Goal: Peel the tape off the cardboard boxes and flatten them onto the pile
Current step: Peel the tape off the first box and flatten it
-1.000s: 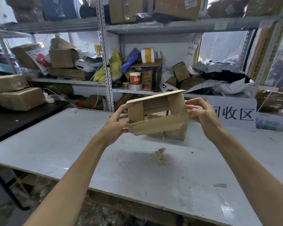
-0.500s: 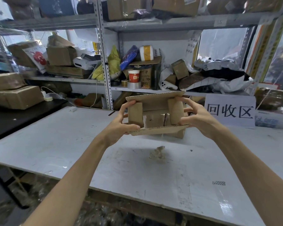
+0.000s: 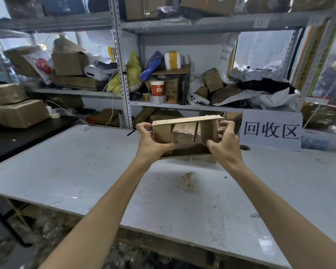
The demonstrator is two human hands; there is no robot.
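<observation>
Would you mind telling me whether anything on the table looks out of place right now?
Only one thing: a crumpled wad of tape lies loose on the table, just nearer than the cardboard box held by the left hand and right hand. It looks like peeled scrap.

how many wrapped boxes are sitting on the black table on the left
2. The lower box sits near the front of the black table. The upper box is above and behind it. More may be hidden past the left edge of the frame.
</observation>
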